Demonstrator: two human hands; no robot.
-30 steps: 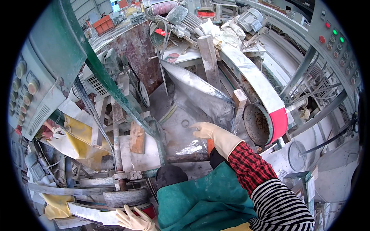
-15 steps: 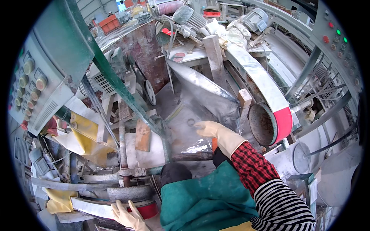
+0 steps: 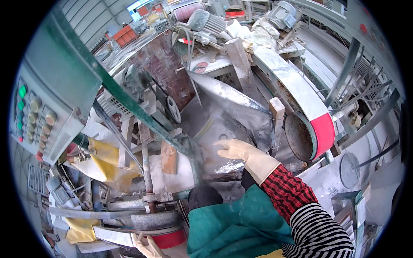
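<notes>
In a cream rubber glove, my right hand (image 3: 235, 150) reaches forward over the wet grey floor (image 3: 211, 155), fingers outstretched and holding nothing I can see. Ahead of it leans a long dusty metal sheet (image 3: 232, 94). At the lower left my left hand (image 3: 149, 248), gloved the same way, lies against a band with a white stretch (image 3: 114, 236) and a red stretch (image 3: 170, 239). Its fingers look apart, though the palm is cut off by the picture's edge. A grey round wheel (image 3: 155, 220) sits just behind that band.
A second white-and-red band (image 3: 322, 133) curves round a rusty drum (image 3: 297, 135) at right. Control panels (image 3: 43, 114) stand at left and upper right. A green slanting bar (image 3: 133, 103), wooden posts (image 3: 277, 112) and motors (image 3: 284, 16) crowd the surroundings.
The whole view has shifted, with most things now farther right. My left hand has come closer against the band, its fingers less spread. My right hand stays reached forward.
</notes>
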